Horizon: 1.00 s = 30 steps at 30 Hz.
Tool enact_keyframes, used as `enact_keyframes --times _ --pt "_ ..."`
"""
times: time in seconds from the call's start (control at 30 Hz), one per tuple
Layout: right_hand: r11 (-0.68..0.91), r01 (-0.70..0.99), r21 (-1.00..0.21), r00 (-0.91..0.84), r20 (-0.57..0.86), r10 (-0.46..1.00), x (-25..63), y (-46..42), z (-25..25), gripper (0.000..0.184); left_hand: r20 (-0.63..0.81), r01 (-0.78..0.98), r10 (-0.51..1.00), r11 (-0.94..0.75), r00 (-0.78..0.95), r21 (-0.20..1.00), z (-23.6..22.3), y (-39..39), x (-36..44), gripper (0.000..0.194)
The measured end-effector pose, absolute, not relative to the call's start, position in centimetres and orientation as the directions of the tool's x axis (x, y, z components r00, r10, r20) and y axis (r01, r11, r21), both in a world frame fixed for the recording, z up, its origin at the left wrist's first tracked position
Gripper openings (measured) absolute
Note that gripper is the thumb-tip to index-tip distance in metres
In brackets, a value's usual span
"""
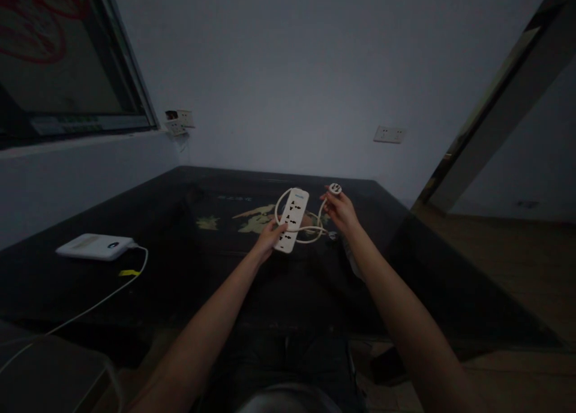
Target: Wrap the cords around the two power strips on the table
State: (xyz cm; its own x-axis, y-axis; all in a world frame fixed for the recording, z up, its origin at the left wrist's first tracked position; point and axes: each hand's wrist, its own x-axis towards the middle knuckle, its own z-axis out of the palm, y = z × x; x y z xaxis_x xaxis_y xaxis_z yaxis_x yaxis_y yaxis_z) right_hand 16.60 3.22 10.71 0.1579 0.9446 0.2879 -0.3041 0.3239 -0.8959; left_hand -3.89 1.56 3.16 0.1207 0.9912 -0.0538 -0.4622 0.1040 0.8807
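My left hand [269,236] grips the white power strip [293,218] above the dark table [216,281]; my right [342,212], well apart, pinches what looks, in this dimness, like its plug [335,189]. The cord [310,228] loops between them. A white power bank [95,246] lies far left.
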Motion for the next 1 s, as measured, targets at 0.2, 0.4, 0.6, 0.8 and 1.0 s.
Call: enact_keyframes --times 0.2,0.4,0.6,0.8,1.0 --pt "0.400 -0.208 -0.893 0.072 0.393 0.917 16.8 1.9 11.8 0.042 -0.094 -0.414 0.949 0.219 0.302 0.884 3.7 0.9 -4.2 0.035" --pt "0.451 -0.033 -0.892 -0.116 0.452 0.885 16.3 0.7 12.7 0.039 -0.036 -0.347 0.950 0.149 0.311 0.926 2.9 1.1 -4.3 0.045" --pt "0.325 0.227 -0.918 -0.295 0.253 0.921 13.6 0.1 11.9 0.032 0.161 -0.247 0.980 -0.128 0.119 0.961 2.5 1.4 -3.9 0.065" --pt "0.255 0.495 -0.831 -0.064 0.258 0.964 12.7 1.2 10.8 0.023 0.313 -0.090 0.946 -0.305 0.084 0.948 2.2 1.6 -3.9 0.066" --pt "0.247 0.575 -0.780 0.047 0.332 0.942 15.0 1.3 11.3 0.027 0.520 0.109 0.842 -0.535 0.142 0.838 2.6 1.4 -3.7 0.057"
